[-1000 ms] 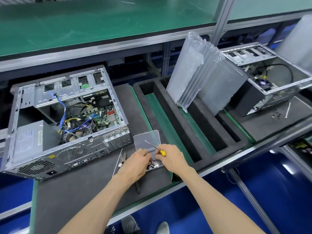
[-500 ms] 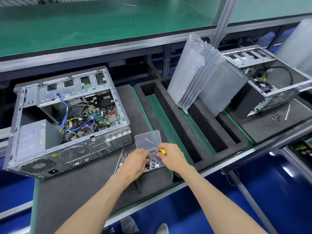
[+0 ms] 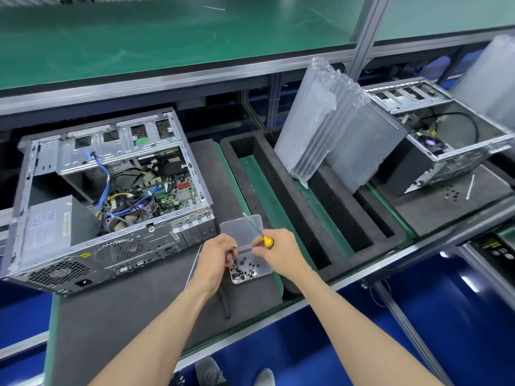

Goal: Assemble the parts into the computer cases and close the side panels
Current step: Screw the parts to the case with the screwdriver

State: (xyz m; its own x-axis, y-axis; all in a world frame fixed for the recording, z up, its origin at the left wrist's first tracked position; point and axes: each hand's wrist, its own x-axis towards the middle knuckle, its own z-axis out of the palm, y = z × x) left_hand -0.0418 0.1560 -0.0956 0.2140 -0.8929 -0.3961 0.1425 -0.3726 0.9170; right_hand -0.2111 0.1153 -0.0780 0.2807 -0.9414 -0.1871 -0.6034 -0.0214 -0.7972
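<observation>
While both hands are positioned over the clear screw box (image 3: 252, 270) at the near edge of the table (image 3: 125, 316), the left hand (image 3: 216, 259) is held with its fingers (image 3: 230, 253) curled down into the box among the dark screws (image 3: 243, 268); whether a screw is pinched cannot be told. A yellow-handled screwdriver (image 3: 266, 239) is gripped in the curled fingers of the right hand (image 3: 278, 250), its shaft angled up and left across the box's open lid (image 3: 241, 231). Just left of the box, an open computer case (image 3: 108, 196) is laid on its side on grey foam, cables and motherboard exposed. Farther right, side panels (image 3: 362, 149) in air-cushion wrap (image 3: 315, 126) are stood in a black foam tray (image 3: 278, 176). Beyond these, a second open case (image 3: 446, 140) is seen.
</observation>
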